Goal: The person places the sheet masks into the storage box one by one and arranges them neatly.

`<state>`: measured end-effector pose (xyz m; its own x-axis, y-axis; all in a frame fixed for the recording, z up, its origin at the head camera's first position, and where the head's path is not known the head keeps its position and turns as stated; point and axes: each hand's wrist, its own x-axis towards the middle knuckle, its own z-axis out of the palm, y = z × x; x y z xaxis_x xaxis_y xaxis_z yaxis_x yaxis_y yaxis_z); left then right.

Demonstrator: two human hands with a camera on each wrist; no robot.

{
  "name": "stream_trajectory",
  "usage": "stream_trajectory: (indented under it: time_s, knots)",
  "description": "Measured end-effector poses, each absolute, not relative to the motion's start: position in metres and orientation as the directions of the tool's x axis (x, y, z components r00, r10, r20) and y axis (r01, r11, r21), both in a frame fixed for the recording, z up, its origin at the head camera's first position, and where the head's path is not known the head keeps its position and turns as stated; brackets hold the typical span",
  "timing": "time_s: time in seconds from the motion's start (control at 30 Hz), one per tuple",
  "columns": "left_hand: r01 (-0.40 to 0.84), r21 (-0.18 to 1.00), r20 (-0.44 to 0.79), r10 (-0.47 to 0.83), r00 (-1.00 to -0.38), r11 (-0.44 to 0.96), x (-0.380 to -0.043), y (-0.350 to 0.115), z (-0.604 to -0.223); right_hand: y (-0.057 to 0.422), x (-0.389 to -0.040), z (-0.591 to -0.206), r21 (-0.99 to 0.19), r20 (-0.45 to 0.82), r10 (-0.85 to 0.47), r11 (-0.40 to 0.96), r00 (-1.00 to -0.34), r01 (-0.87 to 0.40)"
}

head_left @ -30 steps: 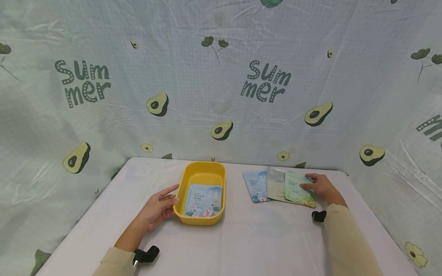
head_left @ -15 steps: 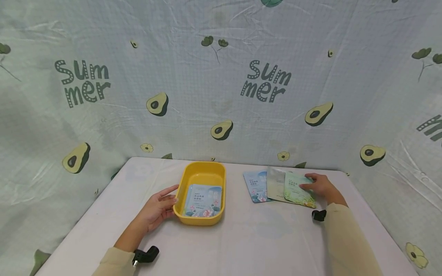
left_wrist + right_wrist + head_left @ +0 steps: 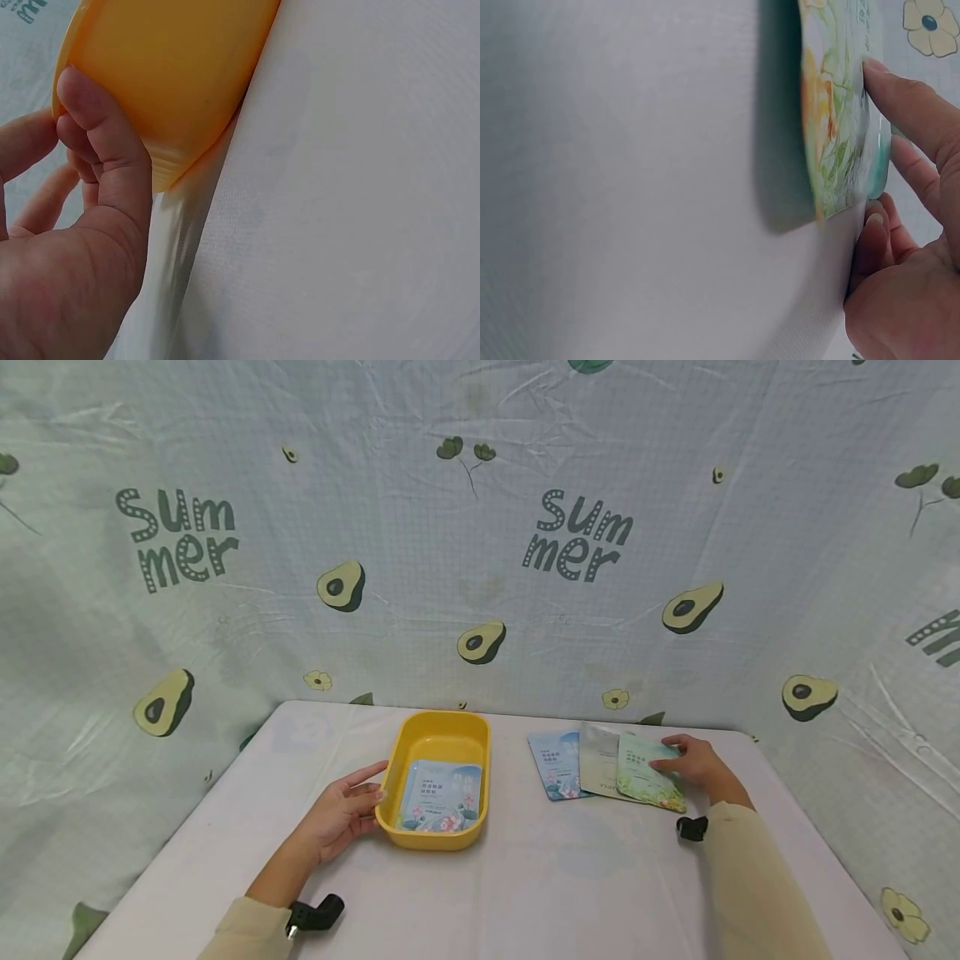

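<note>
Fingers of right hand [image 3: 697,766] pinched green floral sachet [image 3: 643,770] by its edge, lower right of centre; left hand [image 3: 339,814] held rim of yellow tray [image 3: 431,841]. Sachet probably light, bendy, slick; edge seemed best hold.

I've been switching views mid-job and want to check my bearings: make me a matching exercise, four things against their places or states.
1. yellow tray
2. green packet
3. silver packet
4. left hand

A. partly covered by another packet
B. at the tray's rim
C. touched by the right hand
D. has a blue packet lying inside

Pairs: 1-D, 2-C, 3-A, 4-B
</note>
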<state>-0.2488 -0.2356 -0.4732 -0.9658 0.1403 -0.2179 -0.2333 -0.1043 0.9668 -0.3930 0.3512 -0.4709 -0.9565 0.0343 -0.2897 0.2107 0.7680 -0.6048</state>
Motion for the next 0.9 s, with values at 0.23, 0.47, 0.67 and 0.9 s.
stream_trajectory:
  time_s: [0.23, 0.47, 0.67, 0.9]
  knots:
    - [-0.231, 0.967, -0.215, 0.146, -0.966, -0.106, -0.249, -0.236, -0.473, 0.350, -0.391, -0.471, -0.613, -0.259, 0.041, 0.765, -0.965, 0.197]
    - [-0.229, 0.968, -0.213, 0.147, -0.966, -0.104, -0.250, -0.236, -0.475, 0.348, -0.390, -0.473, -0.617, -0.235, 0.058, 0.763, -0.970, 0.195]
    - [-0.232, 0.967, -0.216, 0.141, -0.966, -0.106, -0.251, -0.236, -0.476, 0.343, -0.384, -0.473, -0.632, -0.214, 0.071, 0.751, -0.974, 0.193]
    - [-0.231, 0.968, -0.217, 0.133, -0.967, -0.101, -0.250, -0.236, -0.475, 0.341, -0.380, -0.470, -0.612, -0.241, 0.055, 0.766, -0.969, 0.196]
